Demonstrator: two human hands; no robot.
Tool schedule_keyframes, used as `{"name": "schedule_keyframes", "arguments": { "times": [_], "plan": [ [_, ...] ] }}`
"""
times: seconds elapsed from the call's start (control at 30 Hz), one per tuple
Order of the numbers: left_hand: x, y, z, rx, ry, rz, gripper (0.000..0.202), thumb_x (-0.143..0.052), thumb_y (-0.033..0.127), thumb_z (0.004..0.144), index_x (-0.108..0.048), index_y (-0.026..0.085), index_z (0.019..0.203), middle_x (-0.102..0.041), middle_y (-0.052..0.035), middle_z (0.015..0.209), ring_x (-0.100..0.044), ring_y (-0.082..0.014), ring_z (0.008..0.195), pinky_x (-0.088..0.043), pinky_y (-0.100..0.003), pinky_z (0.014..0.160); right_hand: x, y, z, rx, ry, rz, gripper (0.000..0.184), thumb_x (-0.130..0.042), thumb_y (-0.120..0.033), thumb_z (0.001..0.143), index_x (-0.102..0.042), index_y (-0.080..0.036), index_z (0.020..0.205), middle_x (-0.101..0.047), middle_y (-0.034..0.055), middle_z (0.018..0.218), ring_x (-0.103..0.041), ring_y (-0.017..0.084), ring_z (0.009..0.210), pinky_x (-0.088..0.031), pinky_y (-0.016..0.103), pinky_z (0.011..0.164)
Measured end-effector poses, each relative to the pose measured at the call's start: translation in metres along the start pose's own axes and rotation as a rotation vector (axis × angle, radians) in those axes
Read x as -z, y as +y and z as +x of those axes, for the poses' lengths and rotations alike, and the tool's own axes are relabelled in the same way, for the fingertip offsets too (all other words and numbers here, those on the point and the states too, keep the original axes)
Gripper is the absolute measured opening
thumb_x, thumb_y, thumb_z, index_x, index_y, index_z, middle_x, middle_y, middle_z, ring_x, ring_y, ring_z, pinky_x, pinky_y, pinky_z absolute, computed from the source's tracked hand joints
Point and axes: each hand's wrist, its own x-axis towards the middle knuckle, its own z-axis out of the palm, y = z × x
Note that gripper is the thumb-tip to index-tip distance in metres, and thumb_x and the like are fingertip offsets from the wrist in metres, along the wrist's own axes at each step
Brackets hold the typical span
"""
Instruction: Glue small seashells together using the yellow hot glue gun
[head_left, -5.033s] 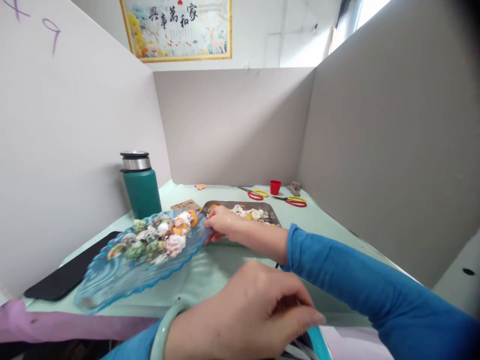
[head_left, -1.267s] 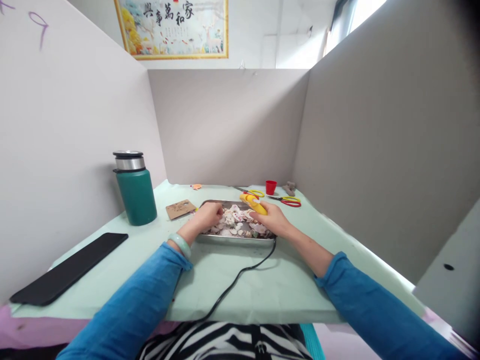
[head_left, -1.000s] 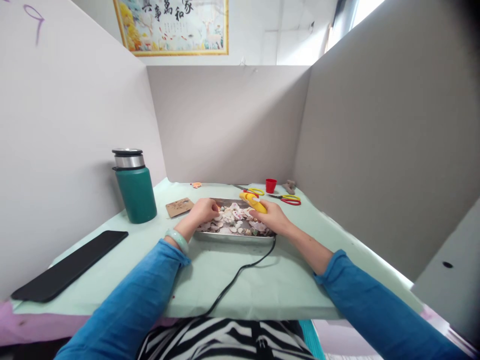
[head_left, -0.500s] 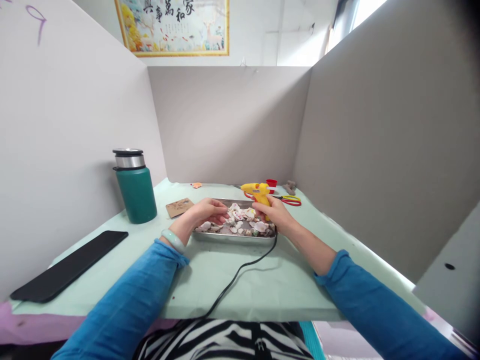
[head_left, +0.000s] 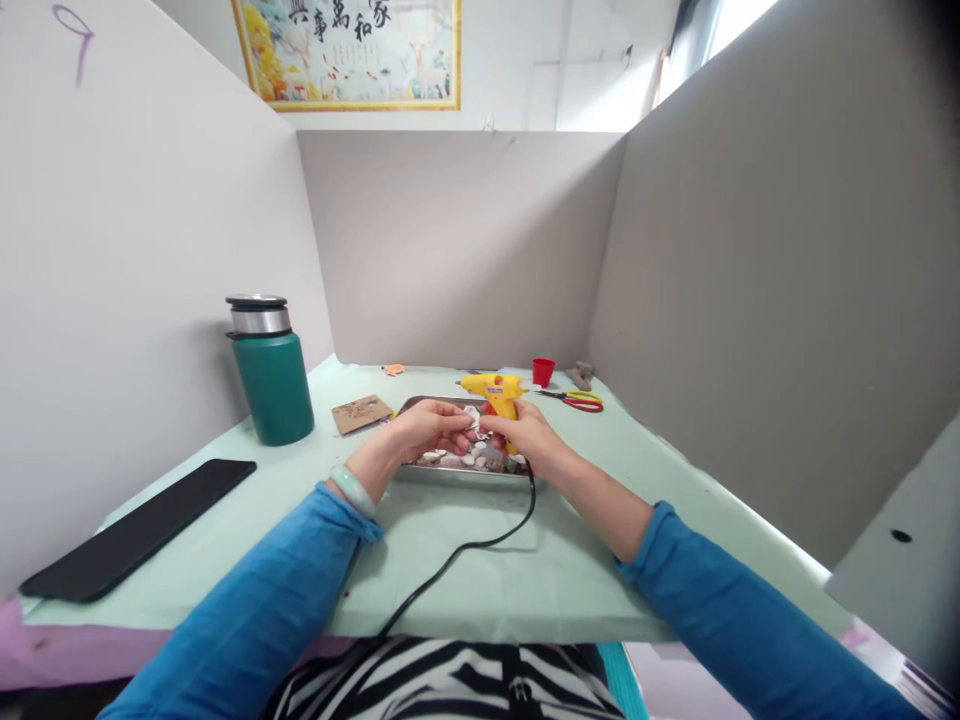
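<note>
One white shell (head_left: 472, 414) pinched in the left hand (head_left: 429, 428), yellow glue gun (head_left: 493, 386) gripped in the curled right hand (head_left: 529, 436)

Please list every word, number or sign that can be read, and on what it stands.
"興事萬和家", left to right, on the framed picture; some cut off at top.
"9", purple, on the left partition.
Lines beneath the characters: too small to read.
Label on the yellow glue gun in the right hand: too small.
Marks on the brown card: cannot tell whether writing.
</note>
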Motion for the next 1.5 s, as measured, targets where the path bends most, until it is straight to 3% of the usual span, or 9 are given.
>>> {"name": "schedule_keyframes", "arguments": {
  "times": [0.23,0.47,0.67,0.93,1.5],
  "plan": [
    [0.002,0.001,-0.001,-0.043,-0.035,-0.043,0.023,-0.073,0.020,0.070,-0.066,0.006,0.088,-0.069,-0.0124,0.083,-0.065,-0.0139,0.063,-0.055,-0.028,0.063,0.002,-0.002,-0.004,0.024,0.041,-0.013,0.025,-0.064,-0.024,0.064,-0.055,-0.017,0.087,-0.049,-0.0071,0.048,-0.044,0.008,0.041,-0.036,0.019,0.038],
    [0.004,-0.005,0.004,-0.077,0.038,0.049,0.026,-0.080,0.018,0.061,-0.067,0.006,0.080,-0.068,-0.0100,0.075,-0.063,-0.0121,0.058,-0.055,-0.028,0.062,0.001,0.009,0.001,-0.003,0.059,-0.040,0.028,-0.067,-0.027,0.063,-0.055,-0.018,0.086,-0.054,-0.0039,0.059,-0.047,0.009,0.045,-0.037,0.021,0.037],
    [0.003,-0.010,0.006,-0.047,-0.005,0.025,0.024,-0.077,0.018,0.065,-0.064,0.007,0.083,-0.069,-0.0096,0.078,-0.063,-0.0112,0.058,-0.055,-0.027,0.063,0.004,0.016,0.007,0.061,0.101,-0.040,0.030,-0.067,-0.026,0.062,-0.055,-0.019,0.088,-0.054,-0.0040,0.065,-0.049,0.009,0.048,-0.039,0.021,0.040],
    [0.001,-0.014,0.008,-0.086,0.015,0.014,0.024,-0.076,0.019,0.067,-0.061,0.009,0.083,-0.068,-0.0085,0.076,-0.063,-0.0109,0.057,-0.054,-0.026,0.061,0.003,0.011,0.002,0.082,0.049,0.007,0.031,-0.066,-0.026,0.063,-0.056,-0.017,0.091,-0.052,-0.0048,0.061,-0.048,0.009,0.048,-0.039,0.021,0.041],
    [-0.003,-0.010,0.005,-0.174,0.019,0.031,0.031,-0.077,0.028,0.066,-0.064,0.008,0.086,-0.068,-0.0101,0.080,-0.063,-0.0120,0.061,-0.053,-0.028,0.065,0.003,0.001,-0.004,0.147,0.113,0.107,0.033,-0.068,-0.027,0.064,-0.054,-0.016,0.091,-0.051,-0.0067,0.058,-0.045,0.008,0.046,-0.038,0.022,0.045]
  ]
}}
